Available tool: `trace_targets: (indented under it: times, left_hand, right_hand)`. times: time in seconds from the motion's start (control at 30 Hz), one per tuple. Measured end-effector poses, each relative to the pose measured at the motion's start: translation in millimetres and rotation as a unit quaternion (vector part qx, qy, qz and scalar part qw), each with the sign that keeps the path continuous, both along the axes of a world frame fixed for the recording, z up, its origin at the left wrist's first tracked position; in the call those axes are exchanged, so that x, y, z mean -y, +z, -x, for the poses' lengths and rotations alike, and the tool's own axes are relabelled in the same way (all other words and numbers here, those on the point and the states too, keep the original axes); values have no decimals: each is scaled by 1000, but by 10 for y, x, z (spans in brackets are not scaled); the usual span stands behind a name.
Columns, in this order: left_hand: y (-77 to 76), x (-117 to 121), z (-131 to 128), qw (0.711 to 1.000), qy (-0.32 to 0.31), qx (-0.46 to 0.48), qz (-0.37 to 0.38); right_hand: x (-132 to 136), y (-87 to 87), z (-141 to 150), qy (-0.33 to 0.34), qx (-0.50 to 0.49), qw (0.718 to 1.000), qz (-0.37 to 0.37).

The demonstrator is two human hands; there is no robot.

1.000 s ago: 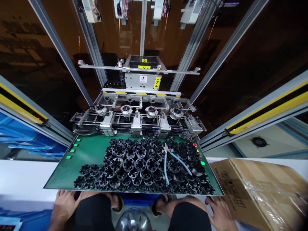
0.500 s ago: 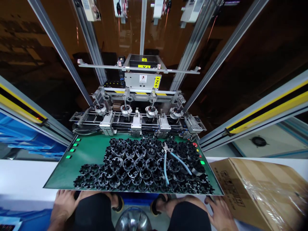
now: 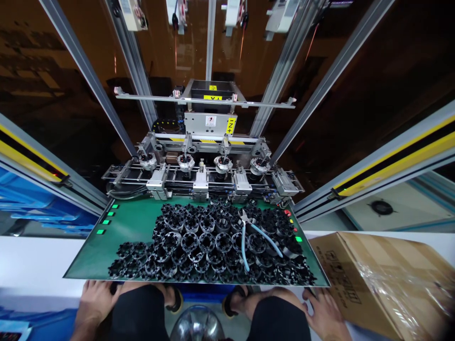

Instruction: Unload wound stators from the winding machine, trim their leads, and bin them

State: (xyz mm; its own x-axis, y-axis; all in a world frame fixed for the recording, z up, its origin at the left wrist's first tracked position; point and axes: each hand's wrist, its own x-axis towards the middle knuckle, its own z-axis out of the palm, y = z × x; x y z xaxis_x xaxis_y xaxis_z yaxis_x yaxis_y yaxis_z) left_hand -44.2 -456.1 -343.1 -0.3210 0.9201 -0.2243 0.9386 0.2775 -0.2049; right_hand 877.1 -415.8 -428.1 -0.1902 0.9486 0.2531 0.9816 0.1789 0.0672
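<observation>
My left hand (image 3: pixel 96 302) rests at the near edge of the white tabletop, beside my left knee, its fingers extended and nothing visible in them. On the other side, my right hand (image 3: pixel 326 312) lies next to the cardboard box, thumb apart from the fingers, also holding nothing I can see. Both sets of fingertips are near the front edge of the green work surface (image 3: pixel 103 258). Many black toothed ring-shaped parts (image 3: pixel 207 242) cover that surface, some stacked. Cutting pliers with light blue handles (image 3: pixel 244 244) lie spread on top of them.
Behind the rings stands a machine with a row of metal spindle heads (image 3: pixel 185 163) and a long thin bar (image 3: pixel 149 98). A taped cardboard box (image 3: pixel 359 284) sits at right. Green buttons (image 3: pixel 100 232) line the left edge. Blue bins (image 3: pixel 28 203) are at left.
The machine's front plate with the yellow label has shifted slightly lower in view. My hands, the pliers and the rings stay in place.
</observation>
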Motion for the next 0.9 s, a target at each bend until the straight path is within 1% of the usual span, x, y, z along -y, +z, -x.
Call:
trace_targets:
  times: [0.13,0.2,0.27,0.37,0.47,0.53,0.63,0.7,0.8,0.9]
  left_hand:
    - [-12,25,-26,999,-5,-17,-41]
    - [-36,34,-30,999,-11,-25,-45]
    - [-67,32,-37,999,-6,-33,-33]
    - [-125,18,-29,998,12,-55,24]
    - [-189,20,62,995,-15,-61,74]
    - [-229,35,169,995,-38,-45,78]
    - [-255,57,305,998,-36,-3,58]
    - [-232,60,317,999,-36,18,24]
    - [-134,33,208,999,-41,29,-20]
    - [-13,-9,57,999,-19,31,-27]
  right_hand:
    - [0,52,50,-12,22,1000,18]
    - [1,48,41,-8,43,999,15]
    - [3,7,3,-4,63,998,11]
    - [15,-91,-93,-4,76,997,19]
    - [45,-151,-204,12,99,995,14]
    - [69,-139,-255,27,107,994,14]
    - [95,-62,-249,18,104,994,30]
    - [107,-6,-193,13,115,993,27]
    - [129,33,-98,11,128,991,23]
    - [148,9,-57,2,111,994,15]
